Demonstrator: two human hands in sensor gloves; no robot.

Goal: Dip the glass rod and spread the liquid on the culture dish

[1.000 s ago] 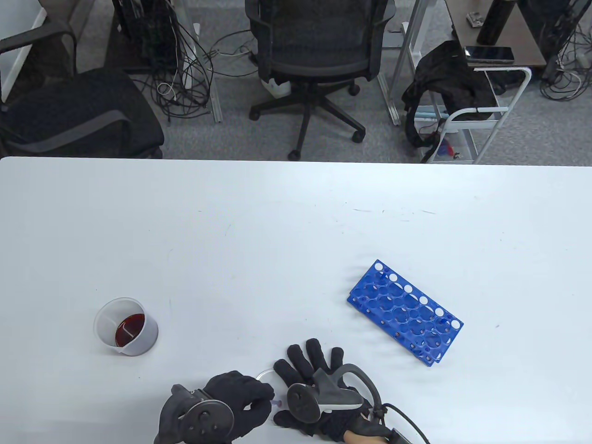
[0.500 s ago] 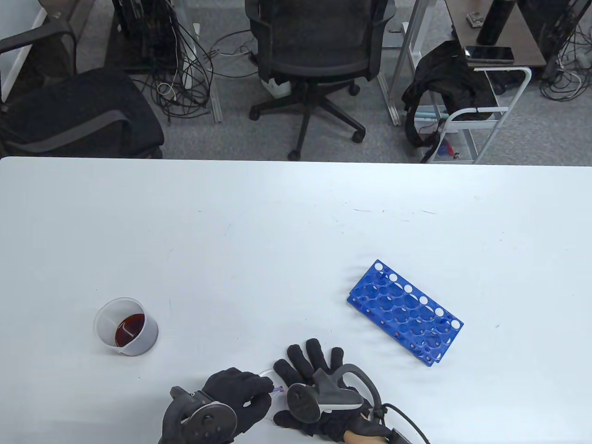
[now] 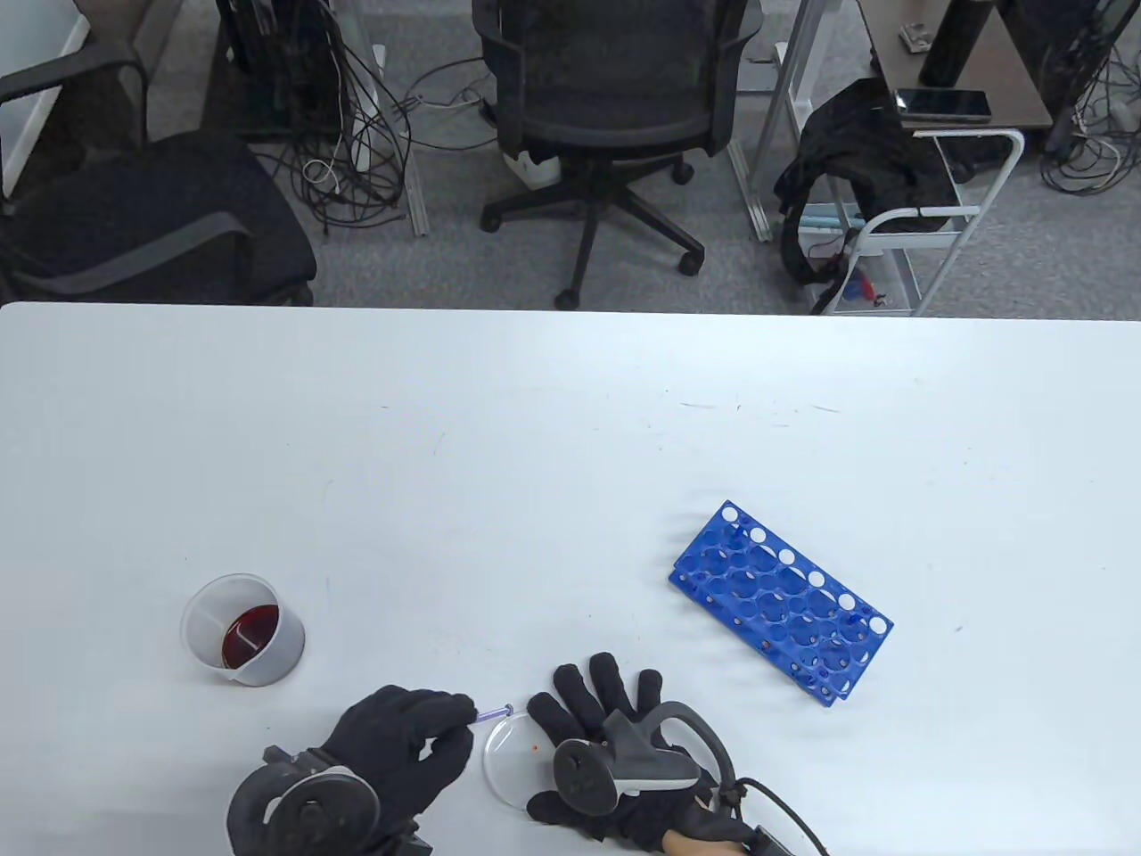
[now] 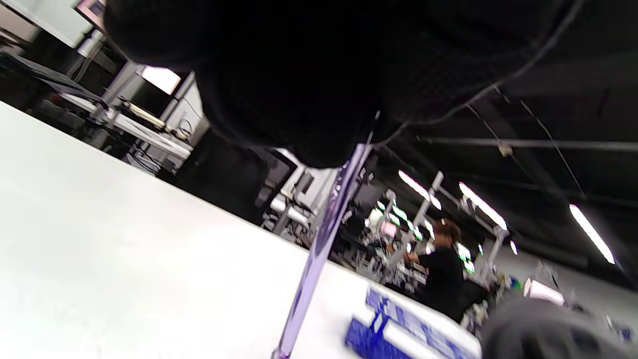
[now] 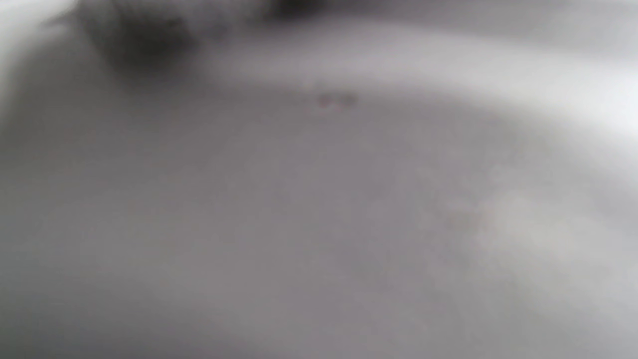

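My left hand grips a thin violet glass rod, whose tip sits at the far left rim of the clear culture dish. A small red spot lies in the dish. The rod also shows in the left wrist view, hanging from my gloved fingers. My right hand lies flat with fingers spread, resting over the right side of the dish. A translucent beaker with dark red liquid stands to the left. The right wrist view is a grey blur.
A blue test tube rack lies on the white table to the right, also seen in the left wrist view. Office chairs and a cart stand beyond the far table edge.
My left hand has moved left and away from the dish, drawing the rod with it; the dish is now uncovered and a red spot shows in it. The right hand has not moved.
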